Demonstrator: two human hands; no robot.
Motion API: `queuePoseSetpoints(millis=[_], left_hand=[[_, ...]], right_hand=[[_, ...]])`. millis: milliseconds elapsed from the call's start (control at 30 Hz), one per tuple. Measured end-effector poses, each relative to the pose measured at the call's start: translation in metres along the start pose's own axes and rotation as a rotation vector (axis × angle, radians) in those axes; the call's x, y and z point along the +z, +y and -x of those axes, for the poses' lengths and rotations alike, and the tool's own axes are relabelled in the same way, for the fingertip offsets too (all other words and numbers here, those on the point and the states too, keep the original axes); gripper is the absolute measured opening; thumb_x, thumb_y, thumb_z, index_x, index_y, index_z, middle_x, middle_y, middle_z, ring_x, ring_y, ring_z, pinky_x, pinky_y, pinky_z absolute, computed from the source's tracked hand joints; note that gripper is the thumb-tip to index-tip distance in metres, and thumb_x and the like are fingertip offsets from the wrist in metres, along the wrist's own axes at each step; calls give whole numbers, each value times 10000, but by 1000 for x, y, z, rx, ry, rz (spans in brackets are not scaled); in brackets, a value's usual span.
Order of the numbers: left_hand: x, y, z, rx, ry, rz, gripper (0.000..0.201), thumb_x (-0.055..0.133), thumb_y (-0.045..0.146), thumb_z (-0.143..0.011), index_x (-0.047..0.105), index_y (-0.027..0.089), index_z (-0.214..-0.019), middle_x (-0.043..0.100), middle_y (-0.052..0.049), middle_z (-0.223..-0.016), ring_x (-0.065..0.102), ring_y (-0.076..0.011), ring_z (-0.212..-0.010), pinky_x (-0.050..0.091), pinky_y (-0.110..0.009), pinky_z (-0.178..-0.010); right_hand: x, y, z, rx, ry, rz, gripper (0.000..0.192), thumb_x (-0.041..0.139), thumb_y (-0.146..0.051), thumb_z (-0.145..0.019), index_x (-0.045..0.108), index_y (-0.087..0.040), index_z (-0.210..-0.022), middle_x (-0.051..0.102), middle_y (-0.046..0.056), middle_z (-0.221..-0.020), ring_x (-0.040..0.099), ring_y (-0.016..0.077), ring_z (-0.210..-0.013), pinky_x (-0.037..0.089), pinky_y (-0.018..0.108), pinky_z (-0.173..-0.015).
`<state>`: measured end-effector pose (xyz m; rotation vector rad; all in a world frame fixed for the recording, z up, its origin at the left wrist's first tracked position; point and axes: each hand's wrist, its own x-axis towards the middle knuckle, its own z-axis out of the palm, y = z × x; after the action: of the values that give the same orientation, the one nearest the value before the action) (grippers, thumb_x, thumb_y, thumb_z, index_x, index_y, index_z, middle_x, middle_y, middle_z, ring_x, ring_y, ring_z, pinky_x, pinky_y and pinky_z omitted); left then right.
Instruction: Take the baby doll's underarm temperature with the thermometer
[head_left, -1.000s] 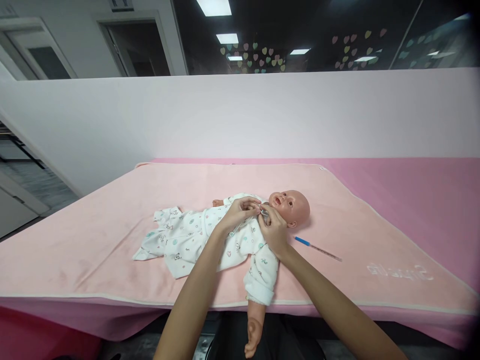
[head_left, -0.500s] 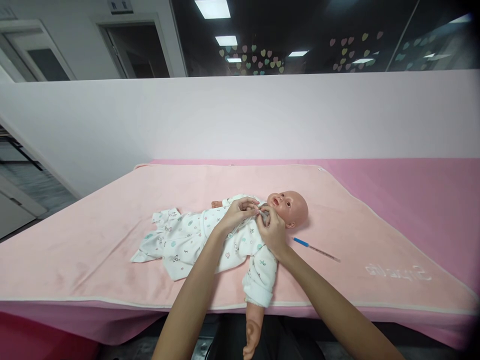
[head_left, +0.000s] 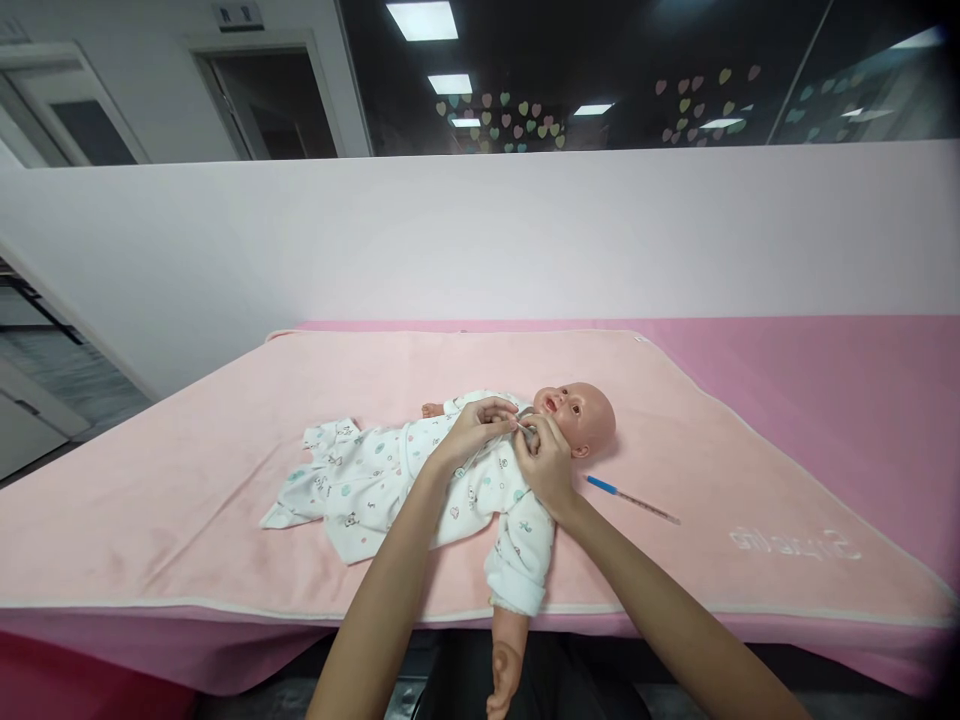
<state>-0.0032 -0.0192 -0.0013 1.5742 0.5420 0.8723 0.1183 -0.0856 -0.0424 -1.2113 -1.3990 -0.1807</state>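
Head camera is looking down over a long table (head_left: 862, 400) that is wearing a deep pink cover, with a white partition wall (head_left: 480, 240) standing right behind it. Lying over most of the tabletop is a pale pink blanket (head_left: 187, 500), its near edge hanging over the front of the table. On the middle of that blanket a baby doll (head_left: 577, 415) is lying on its back, head pointing to the right and one bare arm dangling off the near edge. The doll is wearing a white printed sleepsuit (head_left: 375, 480), whose empty legs are trailing off flat to the left.

Both of the person's hands are meeting at the sleepsuit's neckline, just beside the doll's chin. The left hand (head_left: 472, 430) is resting on the doll's chest, its fingertips pressed together and pinching the fabric at the collar. The right hand (head_left: 544, 462) is curling in from the near side, thumb and forefinger pinching the opposite edge of the same opening, so the two hands are almost touching.

Just beside the doll's head, on its right, a thin thermometer (head_left: 634, 498) with a blue end is lying on the blanket, apart from both hands.
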Motion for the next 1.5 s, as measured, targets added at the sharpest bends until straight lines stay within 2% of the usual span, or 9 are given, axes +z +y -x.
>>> queuePoseSetpoints(millis=[200, 433, 633, 767, 1100, 1367, 1500], left_hand=[[1, 1, 1, 16, 0, -24, 310, 721, 279, -642, 620, 132, -896, 608, -28, -802, 546, -93, -681, 422, -230, -682], [3, 3, 2, 31, 17, -54, 312, 719, 263, -643, 615, 121, -901, 592, -25, -760, 522, -90, -656, 408, -219, -640], [4, 5, 2, 7, 29, -71, 309, 714, 282, -642, 625, 122, -891, 575, -2, -665, 499, -83, -601, 386, -210, -593], [4, 5, 2, 11, 26, -60, 297, 714, 272, -639, 625, 125, -880, 578, 1, -666, 500, -82, -605, 387, -213, -603], [3, 1, 1, 28, 0, -55, 283, 701, 262, -667, 618, 122, -900, 596, -16, -714, 533, -95, -646, 412, -225, -636], [2, 1, 1, 31, 8, -65, 294, 703, 265, -667, 614, 118, -906, 601, -25, -724, 547, -102, -660, 424, -225, -637], [3, 3, 2, 29, 23, -81, 299, 709, 273, -657, 620, 121, -899, 604, -26, -730, 544, -102, -657, 422, -221, -626]], right_hand=[[1, 2, 2, -37, 24, -47, 164, 451, -164, -819, 582, -187, -915, 575, 7, -754, 461, 94, -537, 450, 243, -618], [0, 2, 3, -11, 17, -36, 177, 476, -165, -803, 577, -181, -947, 591, -1, -737, 408, 80, -473, 446, 234, -580], [0, 1, 2, 68, -16, -7, 235, 475, -221, -817, 514, -170, -1043, 591, 65, -928, 524, 130, -640, 465, 280, -628], [0, 3, 2, 72, -37, -6, 232, 467, -220, -821, 504, -170, -1045, 579, 65, -898, 546, 152, -705, 467, 283, -623], [3, 6, 6, 44, -22, -42, 216, 467, -195, -815, 507, -183, -1027, 618, 40, -919, 452, 81, -495, 451, 246, -569], [1, 6, 5, 29, -22, -53, 231, 463, -164, -795, 518, -188, -1018, 623, 10, -811, 404, 73, -439, 434, 236, -534], [-1, 3, 5, 43, -32, -74, 251, 460, -154, -791, 506, -188, -1035, 628, 12, -827, 396, 67, -430, 427, 229, -513]])
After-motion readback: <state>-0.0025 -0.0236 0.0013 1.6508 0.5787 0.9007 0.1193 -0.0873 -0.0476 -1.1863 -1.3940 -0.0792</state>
